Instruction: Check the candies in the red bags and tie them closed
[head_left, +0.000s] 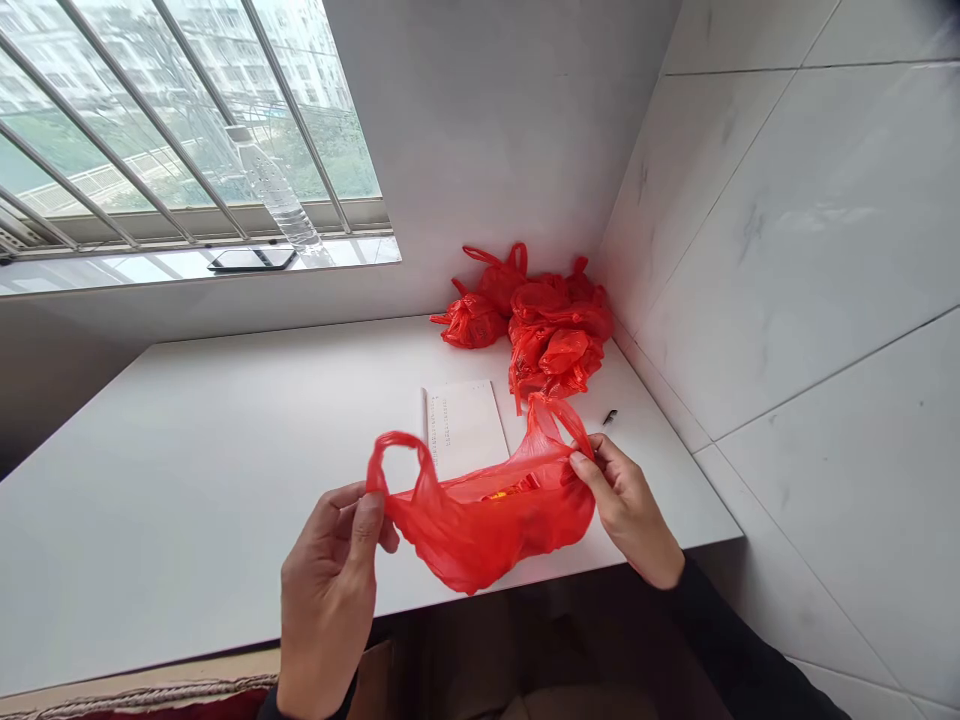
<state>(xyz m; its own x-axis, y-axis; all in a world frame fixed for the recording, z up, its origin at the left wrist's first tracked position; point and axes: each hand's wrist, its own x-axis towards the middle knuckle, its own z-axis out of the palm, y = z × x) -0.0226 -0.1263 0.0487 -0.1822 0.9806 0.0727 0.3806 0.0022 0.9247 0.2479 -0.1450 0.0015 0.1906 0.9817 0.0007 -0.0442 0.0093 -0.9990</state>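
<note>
A thin, translucent red plastic carrier bag (pixel 480 540) is stretched between both hands above the near edge of the white, flat-topped counter (pixel 225 450). The left hand (pixel 334 560) pinches it below one loop handle, thumb against fingers; the right hand (pixel 622 500) pinches the opposite side beside the other handle. Something red and yellow shows at its mouth, too covered to identify.

The bag hides the near part of an open white paper notebook (pixel 469 425) with small writing. Beyond, a heap of bundled red plastic bags (pixel 555 320) fills the back corner, near the grey marbled tile wall (pixel 787 300). A small dark pen (pixel 610 416) lies between the right hand and that wall. On the window sill, a clear plastic bottle (pixel 277 195) stands beside a flat, dark, shiny device (pixel 251 260), in front of metal window bars (pixel 161 130).
</note>
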